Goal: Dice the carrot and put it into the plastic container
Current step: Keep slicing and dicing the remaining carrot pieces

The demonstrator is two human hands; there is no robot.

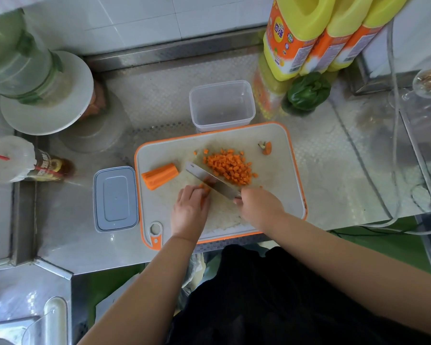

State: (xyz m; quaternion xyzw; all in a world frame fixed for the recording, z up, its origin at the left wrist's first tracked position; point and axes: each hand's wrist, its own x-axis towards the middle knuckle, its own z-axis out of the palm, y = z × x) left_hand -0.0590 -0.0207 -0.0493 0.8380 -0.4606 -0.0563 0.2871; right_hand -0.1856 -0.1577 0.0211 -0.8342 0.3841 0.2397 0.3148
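Knife [210, 180] — right hand [258, 206] (carrot dice [230, 166])

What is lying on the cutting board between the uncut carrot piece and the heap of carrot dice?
In the head view, the knife blade lies between the carrot piece and the diced carrot heap; otherwise bare cutting board.

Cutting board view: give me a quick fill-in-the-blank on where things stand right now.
1. The right hand grips the ____, its blade across the cutting board.
2. The pile of diced carrot lies on the board; the plastic container behind it is ____.
3. The uncut carrot chunk lies to the ____ of the blade.
4. The container's grey lid lies off the board's ____ edge.

Missing words: knife; empty; left; left
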